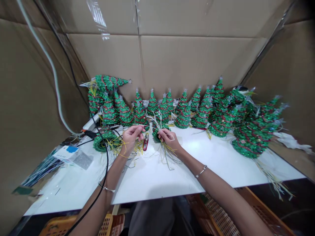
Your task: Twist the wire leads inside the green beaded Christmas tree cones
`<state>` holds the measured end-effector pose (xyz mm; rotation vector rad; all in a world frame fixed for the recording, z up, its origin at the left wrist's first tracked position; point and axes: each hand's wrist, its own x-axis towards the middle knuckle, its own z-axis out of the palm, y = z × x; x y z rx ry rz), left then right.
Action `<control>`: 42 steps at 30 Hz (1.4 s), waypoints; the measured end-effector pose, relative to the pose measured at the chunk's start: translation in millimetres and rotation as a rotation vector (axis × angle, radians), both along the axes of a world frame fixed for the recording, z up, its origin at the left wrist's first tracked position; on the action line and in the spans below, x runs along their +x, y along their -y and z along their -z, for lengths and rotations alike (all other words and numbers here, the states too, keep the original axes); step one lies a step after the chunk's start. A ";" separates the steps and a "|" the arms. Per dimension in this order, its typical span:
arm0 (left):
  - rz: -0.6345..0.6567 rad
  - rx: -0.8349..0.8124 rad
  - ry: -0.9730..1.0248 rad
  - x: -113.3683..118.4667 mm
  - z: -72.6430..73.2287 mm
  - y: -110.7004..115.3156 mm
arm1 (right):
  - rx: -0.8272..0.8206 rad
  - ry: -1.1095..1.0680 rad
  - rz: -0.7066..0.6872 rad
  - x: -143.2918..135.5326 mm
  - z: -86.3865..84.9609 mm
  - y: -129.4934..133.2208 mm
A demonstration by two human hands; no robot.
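We see a green tinsel tree on the white table, partly hidden — its full pose we cannot tell. Thin wires bunch at it: white ones fan upward, yellow and dark ones trail down — one pale strand stretches sideways, nearly straight.

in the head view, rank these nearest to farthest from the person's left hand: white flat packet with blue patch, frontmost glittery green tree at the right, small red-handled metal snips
From the left hand:
1. Small red-handled metal snips, just to its right
2. White flat packet with blue patch, to the left
3. Frontmost glittery green tree, far to the right
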<state>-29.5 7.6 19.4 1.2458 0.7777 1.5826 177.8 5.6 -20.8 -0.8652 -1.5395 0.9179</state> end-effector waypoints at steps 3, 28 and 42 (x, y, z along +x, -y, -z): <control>-0.050 0.011 0.050 0.7 1.5 -1.6 | 0.068 0.068 0.005 1.7 0.6 0.1; -0.295 -0.091 0.230 -25.0 3.7 -15.8 | 0.062 0.150 -0.007 7.8 -10.6 6.2; -0.014 -0.141 0.209 20.5 3.0 -9.0 | 0.233 0.365 -0.017 6.7 -8.8 1.2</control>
